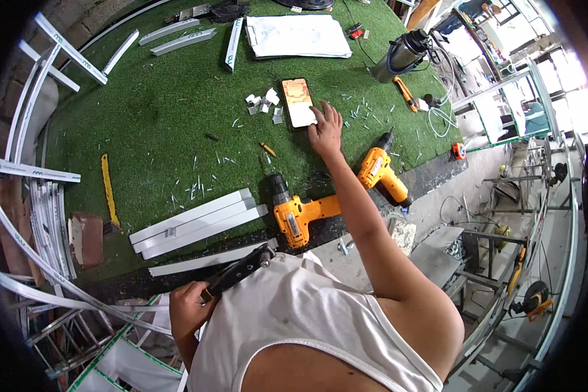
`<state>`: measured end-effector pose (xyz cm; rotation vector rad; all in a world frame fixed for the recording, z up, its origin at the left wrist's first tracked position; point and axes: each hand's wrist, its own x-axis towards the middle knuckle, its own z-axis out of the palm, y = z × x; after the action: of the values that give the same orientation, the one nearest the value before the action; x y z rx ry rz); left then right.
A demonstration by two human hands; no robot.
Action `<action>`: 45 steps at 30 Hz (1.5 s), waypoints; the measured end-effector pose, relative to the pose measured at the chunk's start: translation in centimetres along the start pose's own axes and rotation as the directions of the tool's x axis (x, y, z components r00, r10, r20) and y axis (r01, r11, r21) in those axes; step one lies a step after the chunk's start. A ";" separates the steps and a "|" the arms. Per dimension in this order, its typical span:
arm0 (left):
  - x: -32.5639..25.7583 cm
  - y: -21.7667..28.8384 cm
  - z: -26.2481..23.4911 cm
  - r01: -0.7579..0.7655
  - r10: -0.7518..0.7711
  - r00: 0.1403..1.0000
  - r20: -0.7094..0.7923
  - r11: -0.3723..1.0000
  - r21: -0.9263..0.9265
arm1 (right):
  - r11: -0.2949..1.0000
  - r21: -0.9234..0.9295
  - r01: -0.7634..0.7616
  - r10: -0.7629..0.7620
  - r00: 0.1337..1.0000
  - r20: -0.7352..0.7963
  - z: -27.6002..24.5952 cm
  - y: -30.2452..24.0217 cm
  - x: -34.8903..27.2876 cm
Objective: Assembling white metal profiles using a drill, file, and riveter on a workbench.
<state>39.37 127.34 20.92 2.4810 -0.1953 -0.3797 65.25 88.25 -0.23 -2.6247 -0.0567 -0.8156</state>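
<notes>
My left hand is closed around the handle of a black hand riveter, held low against my white top at the bench's near edge. My right hand reaches forward, fingers apart, a fingertip at the lower part of a lit phone. The phone lies face up on the green turf-covered bench. Below my right forearm lies a yellow cordless drill, partly hidden by the arm. A second yellow drill rests to the right of the arm. Small cut metal pieces lie left of the phone.
Several pale metal bars lie at the near left, past a yellow strip. Loose rivets are scattered about. A stack of paper, a flask, an orange cutter knife and a tape measure sit farther off.
</notes>
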 end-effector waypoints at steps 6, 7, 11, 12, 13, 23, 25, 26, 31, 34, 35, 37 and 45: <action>-0.1 -0.1 0.0 -0.003 0.003 1.000 0.003 1.000 -0.001 | 0.989 0.072 -0.133 0.136 0.990 -0.041 0.5 0.7 -0.7; -0.1 -0.2 0.0 -0.008 0.008 1.000 -0.002 1.000 -0.003 | 0.986 0.103 -0.133 0.138 0.989 -0.044 0.5 0.7 -0.8; 0.0 -0.3 0.1 -0.023 0.023 1.000 -0.005 1.000 -0.006 | 0.980 0.156 -0.123 0.134 0.989 -0.063 0.8 1.1 -1.1; 0.1 -0.3 0.1 -0.026 0.026 1.000 -0.008 1.000 -0.005 | 0.979 0.170 -0.117 0.130 0.989 -0.071 0.9 1.2 -1.1; 0.1 -0.3 0.1 -0.029 0.029 1.000 -0.010 1.000 -0.004 | 0.977 0.184 -0.110 0.126 0.989 -0.079 1.0 1.3 -1.2; 0.3 -0.1 -0.1 0.023 -0.023 1.000 0.013 1.000 -0.020 | 1.000 -0.019 0.020 -0.020 1.000 -0.001 -0.1 -0.4 -0.1; 0.3 -0.1 -0.1 0.022 -0.021 1.000 0.015 1.000 -0.020 | 0.998 -0.051 0.035 -0.034 0.999 0.014 -0.2 -0.3 -0.1; 0.4 0.0 -0.2 0.021 -0.021 1.000 0.015 1.000 -0.021 | 0.995 -0.082 0.052 -0.049 0.998 0.031 -0.3 -0.3 -0.2; 0.4 -0.1 -0.2 0.018 -0.018 1.000 0.013 1.000 -0.023 | 0.996 -0.039 -0.076 0.079 0.993 0.087 0.2 0.0 0.3; 0.4 -0.1 -0.3 0.015 -0.015 1.000 0.009 1.000 -0.021 | 0.969 0.063 -0.239 0.230 0.965 0.123 0.5 0.2 0.8; 0.5 0.0 -0.3 0.009 -0.009 1.000 0.010 1.000 -0.020 | 0.973 0.022 -0.230 0.225 0.964 0.141 0.5 0.2 0.9; 0.6 0.2 -0.5 -0.004 0.004 1.000 0.012 1.000 -0.018 | 0.976 -0.059 -0.209 0.216 0.960 0.176 0.6 0.3 1.2; 0.2 0.0 -0.1 0.005 -0.005 1.000 -0.002 1.000 -0.002 | 0.977 -0.109 -0.184 0.202 0.959 0.197 1.0 0.8 1.4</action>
<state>39.56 127.37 20.97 2.4801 -0.1874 -0.3790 67.05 87.77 -0.54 -2.7366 0.1813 -0.4872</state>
